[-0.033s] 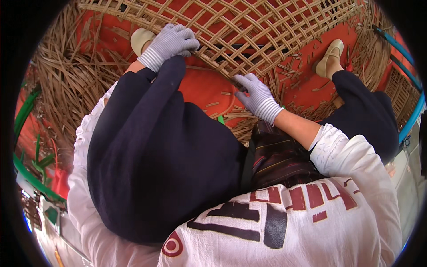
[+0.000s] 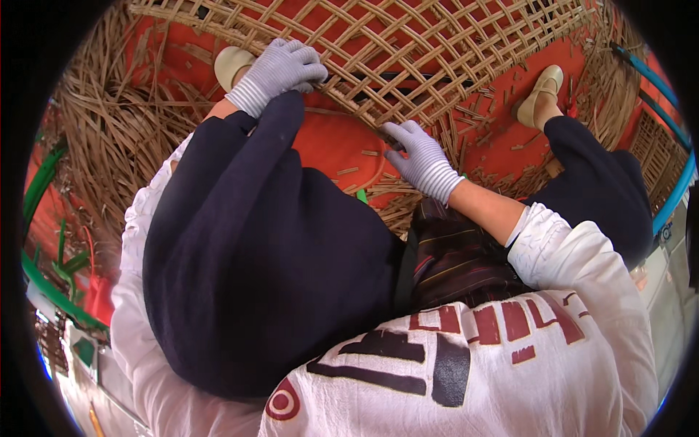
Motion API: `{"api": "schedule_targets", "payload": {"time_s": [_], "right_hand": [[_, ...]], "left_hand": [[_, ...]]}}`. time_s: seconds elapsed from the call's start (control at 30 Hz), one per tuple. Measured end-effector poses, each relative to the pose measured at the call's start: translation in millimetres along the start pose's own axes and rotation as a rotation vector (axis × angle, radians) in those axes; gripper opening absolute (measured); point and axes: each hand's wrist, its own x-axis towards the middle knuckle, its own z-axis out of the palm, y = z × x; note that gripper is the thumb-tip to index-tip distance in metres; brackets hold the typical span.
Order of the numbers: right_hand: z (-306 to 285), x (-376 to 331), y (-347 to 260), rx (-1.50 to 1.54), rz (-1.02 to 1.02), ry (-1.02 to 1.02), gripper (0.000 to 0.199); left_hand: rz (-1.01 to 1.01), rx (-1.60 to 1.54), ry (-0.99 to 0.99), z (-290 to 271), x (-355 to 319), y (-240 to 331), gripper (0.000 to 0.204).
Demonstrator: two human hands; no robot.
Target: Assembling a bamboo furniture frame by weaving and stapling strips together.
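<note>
A large open-weave lattice panel of tan cane-like strips [image 2: 393,54] spans the far part of the view, one corner pointing toward me. My left hand [image 2: 280,73], in a grey-white knit glove, rests by my raised knee with its fingers curled over the panel's left edge. At the near corner, my right hand [image 2: 424,159] in a matching striped glove has thumb and fingers closed on the woven rim. Something dark shows between those fingertips, too small to make out. The left fingertips are partly hidden.
Long loose dry strips [image 2: 109,131] are heaped at the left. Short cut pieces [image 2: 473,116] litter the red floor [image 2: 338,149] around my feet. Blue tubing [image 2: 673,193] curves along the right, near another woven piece [image 2: 652,146]. Green tubing [image 2: 62,295] lies at the left edge.
</note>
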Motion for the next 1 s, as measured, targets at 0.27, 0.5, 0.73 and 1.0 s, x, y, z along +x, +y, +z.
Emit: {"api": "schedule_targets", "payload": {"time_s": [0.27, 0.5, 0.73, 1.0], "right_hand": [[-14.9, 6.5, -6.7, -0.143, -0.064, -0.116, 0.048], [-15.2, 8.0, -7.3, -0.224, -0.101, -0.119, 0.051], [-74.4, 13.7, 30.2, 0.094, 0.046, 0.020, 0.033], [-187.5, -83.9, 37.5, -0.365, -0.168, 0.201, 0.027]], "left_hand": [[-0.006, 0.030, -0.018, -0.9, 1.6, -1.3, 0.029], [-0.006, 0.057, 0.016, -1.3, 2.5, 1.6, 0.029], [0.003, 0.012, -0.255, -79.3, 9.0, 16.8, 0.020], [-0.530, -0.012, -0.318, -202.1, 64.5, 61.6, 0.019]]}}
